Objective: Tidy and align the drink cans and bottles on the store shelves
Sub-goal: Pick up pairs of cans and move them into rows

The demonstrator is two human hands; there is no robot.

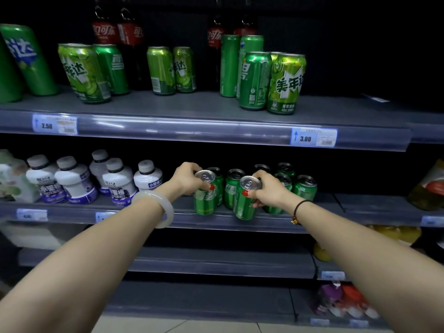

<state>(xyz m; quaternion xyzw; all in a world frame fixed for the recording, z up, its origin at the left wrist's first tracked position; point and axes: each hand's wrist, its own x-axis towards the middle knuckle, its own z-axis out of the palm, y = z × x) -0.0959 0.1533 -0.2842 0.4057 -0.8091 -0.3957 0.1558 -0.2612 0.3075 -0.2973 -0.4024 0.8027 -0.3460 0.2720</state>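
Observation:
On the middle shelf [153,216] stands a cluster of several green soda cans. My left hand [188,179] grips the top of the leftmost green can [205,200] near the shelf's front edge. My right hand [269,188] grips another green can [245,204], which tilts slightly at the front edge. More green cans [305,188] stand behind and to the right of both hands. On the upper shelf [192,109] stand loosely spaced green and lime cans [284,85], with cola bottles [131,37] behind them.
White bottles with grey caps [117,181] fill the middle shelf's left side. Price tags [313,137] sit on the upper shelf rail. A packaged item [430,186] lies at the far right. Lower shelves hold yellow bottles [394,234] and colourful packets [346,301].

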